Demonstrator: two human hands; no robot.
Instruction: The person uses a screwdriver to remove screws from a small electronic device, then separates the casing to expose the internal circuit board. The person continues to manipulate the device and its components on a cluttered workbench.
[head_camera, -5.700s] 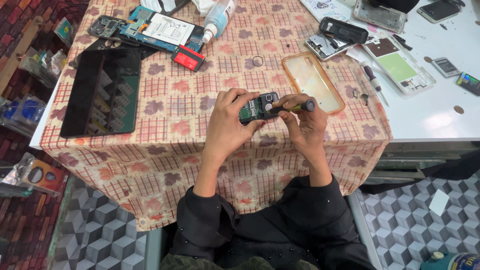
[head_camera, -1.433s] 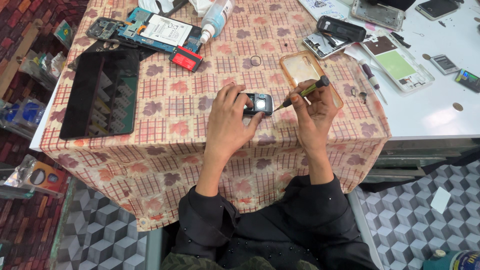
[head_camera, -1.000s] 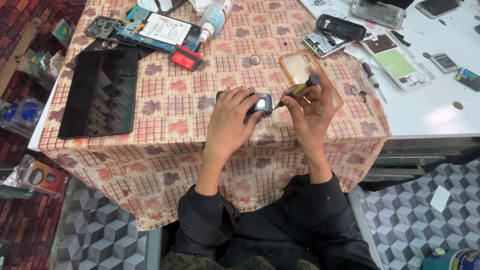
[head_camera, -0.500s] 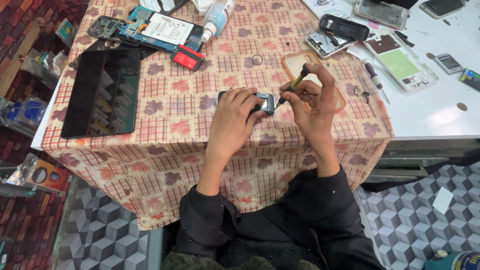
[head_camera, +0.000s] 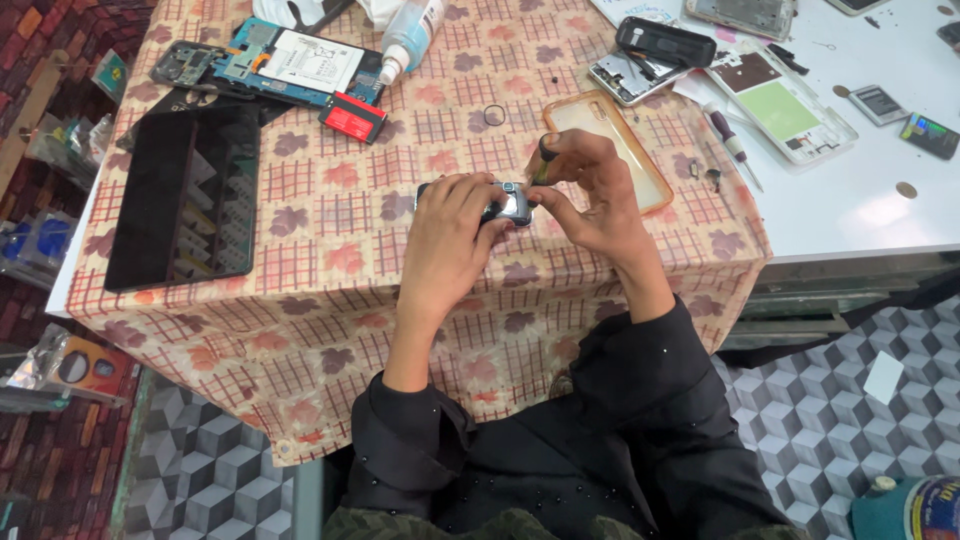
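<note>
Above the checked-cloth counter (head_camera: 330, 200), a small silver-and-black phone part (head_camera: 510, 203) is clasped by the left hand (head_camera: 450, 240); a dark-handled screwdriver (head_camera: 543, 160) is pinched in the right hand (head_camera: 590, 195).

A matt checked cloth (head_camera: 330, 200) is covering the table; the small phone (head_camera: 508, 203) is gleaming like polished metal, the black tablet (head_camera: 185, 195) showing glossy glass, the orange case (head_camera: 640, 165) looking translucent plastic.

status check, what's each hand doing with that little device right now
Left hand grip shut on small silver device, steadying it on the tablecloth. Right hand grip on upright screwdriver, tip hidden. Nothing in the way.
</note>
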